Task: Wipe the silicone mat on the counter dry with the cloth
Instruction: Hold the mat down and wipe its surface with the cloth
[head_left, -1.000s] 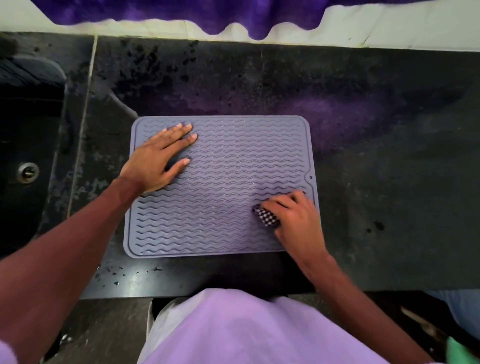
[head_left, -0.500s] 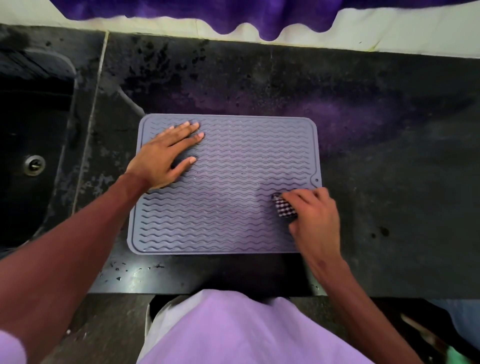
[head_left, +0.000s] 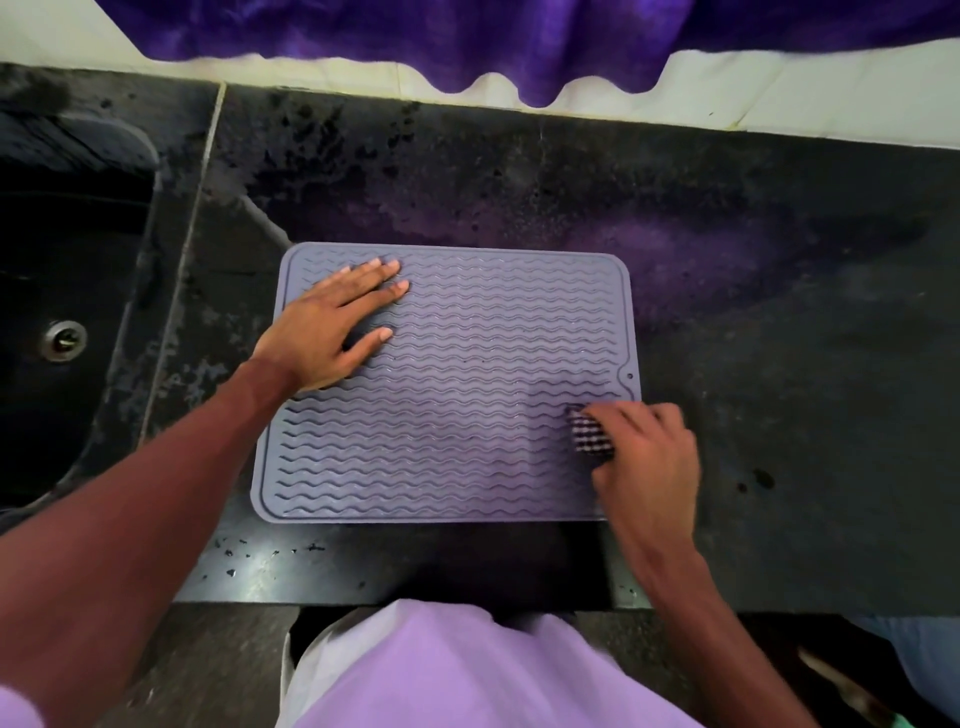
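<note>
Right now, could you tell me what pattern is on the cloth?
A dark-and-white check, seen in the head view on the cloth gripped by the right hand.

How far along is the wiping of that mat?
Mid-job. The left hand presses flat on the mat, at its far left, likely steadying it. The right hand grips the cloth against the mat's right edge. Wet and dry patches cannot be told apart, so how much is left is unclear.
</note>
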